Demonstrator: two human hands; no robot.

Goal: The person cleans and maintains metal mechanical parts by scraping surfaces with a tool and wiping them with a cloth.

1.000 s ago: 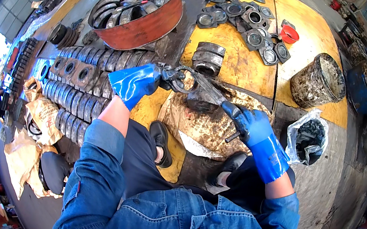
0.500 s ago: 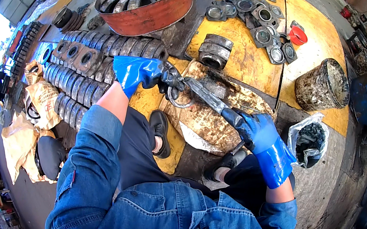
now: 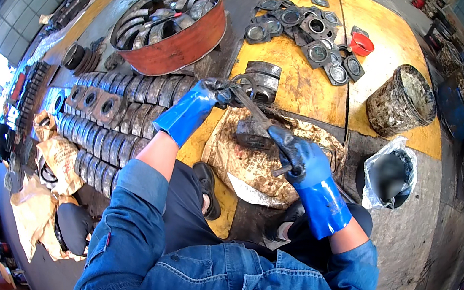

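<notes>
Stained floor — left fingers tight on thin ring, right fingers on flat bar

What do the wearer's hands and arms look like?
Left hand and right hand: blue gloves with long, glossy, loose cuffs, blackened toward the fingertips. Blue denim left sleeve, with a paler band at its end and a small red tag; right sleeve also blue denim.

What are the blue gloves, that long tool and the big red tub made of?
Blue gloves: probably rubber or plastic; the cuffs are smooth and shiny.
Long tool: likely metal, since it looks grey, stiff and grimy.
Big red tub: maybe painted metal; its wall looks dull and scuffed.
</notes>
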